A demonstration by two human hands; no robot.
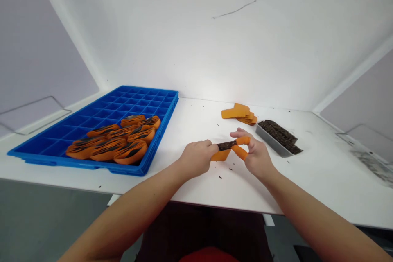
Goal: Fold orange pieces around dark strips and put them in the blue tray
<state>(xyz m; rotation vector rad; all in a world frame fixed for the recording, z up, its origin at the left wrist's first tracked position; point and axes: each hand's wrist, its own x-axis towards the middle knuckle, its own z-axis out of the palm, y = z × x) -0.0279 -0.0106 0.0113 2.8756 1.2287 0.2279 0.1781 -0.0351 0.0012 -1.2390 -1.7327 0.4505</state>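
Over the front of the white table, my left hand (198, 158) is closed on the left end of a dark brown strip (226, 145) and an orange piece (220, 155) just below it. My right hand (254, 153) wears orange covers on its thumb and index finger, which pinch the strip's right end; its other fingers reach out beyond. A stack of orange pieces (239, 113) lies behind the hands. To the right of them stands a metal tray (272, 141) packed with dark brown strips (281, 135).
A blue compartment tray (162, 131) stands on the left, its near right compartments holding several orange bundles (130, 151) with dark layers. Small dark crumbs dot the white table (190, 196). A wall (196, 49) rises behind. Flat clear items (373, 166) lie at the right.
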